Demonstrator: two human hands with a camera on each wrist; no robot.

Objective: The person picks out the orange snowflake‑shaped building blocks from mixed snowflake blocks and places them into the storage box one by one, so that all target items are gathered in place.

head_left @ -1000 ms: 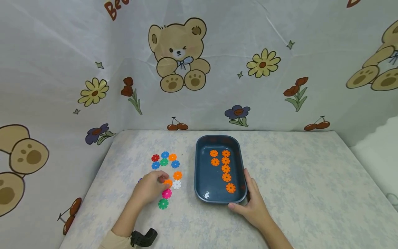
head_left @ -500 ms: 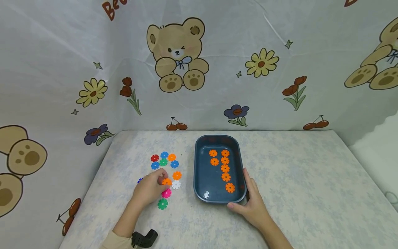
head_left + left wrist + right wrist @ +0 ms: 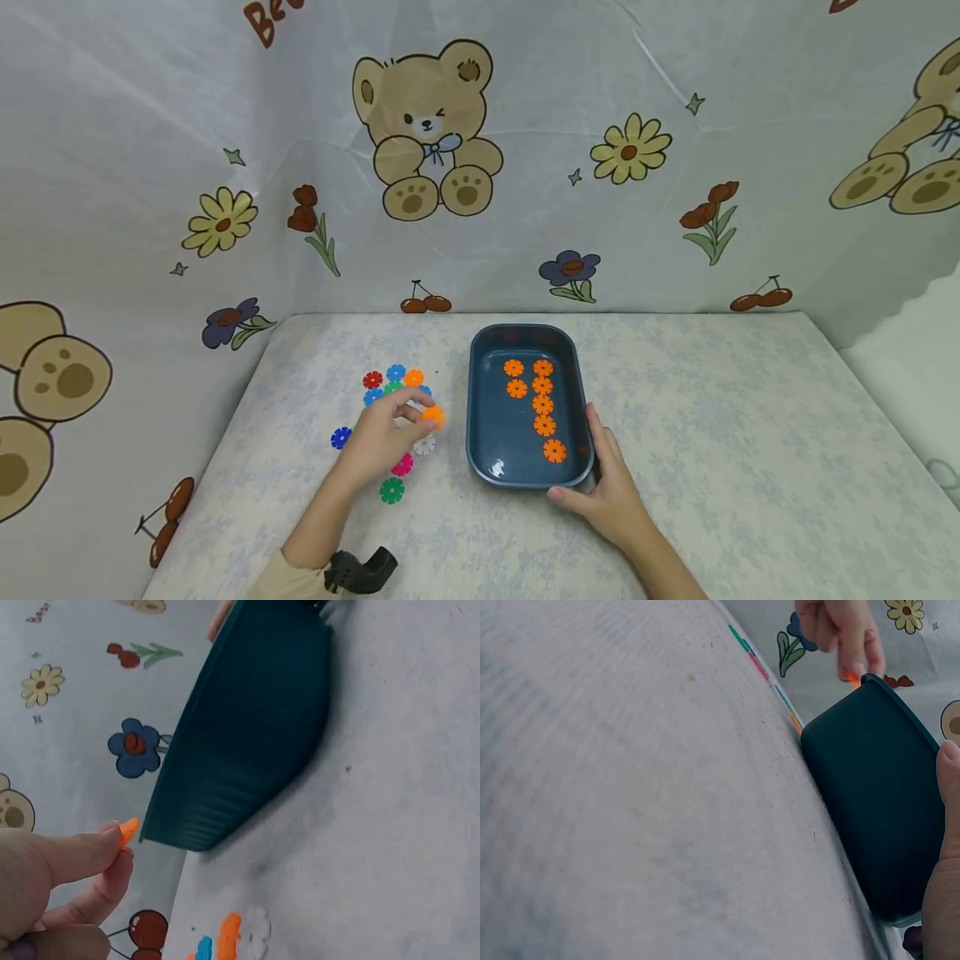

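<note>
My left hand [image 3: 381,437] pinches an orange snowflake disc [image 3: 432,417] between thumb and fingers, raised over the table left of the tray. In the left wrist view this disc [image 3: 130,831] shows edge-on at the fingertips, by the tray's rim. The dark blue-green rectangular tray [image 3: 495,450] holds several orange discs [image 3: 555,451], most in a column on its right side. My right hand [image 3: 611,492] holds the tray's near right corner, thumb along the front and fingers along the right side. In the right wrist view, the thumb [image 3: 949,780] touches the rim.
Loose discs lie left of the tray: red [image 3: 372,380], orange [image 3: 414,378], white [image 3: 424,445], pink [image 3: 402,464], green [image 3: 392,490], dark blue [image 3: 341,437] and several lighter blue. A patterned cloth [image 3: 525,183] hangs behind the table. My left wrist wears a black device [image 3: 363,572].
My left hand has picked the orange disc up from among the loose ones and moved right and up toward the tray. The right hand and tray have stayed in place.
</note>
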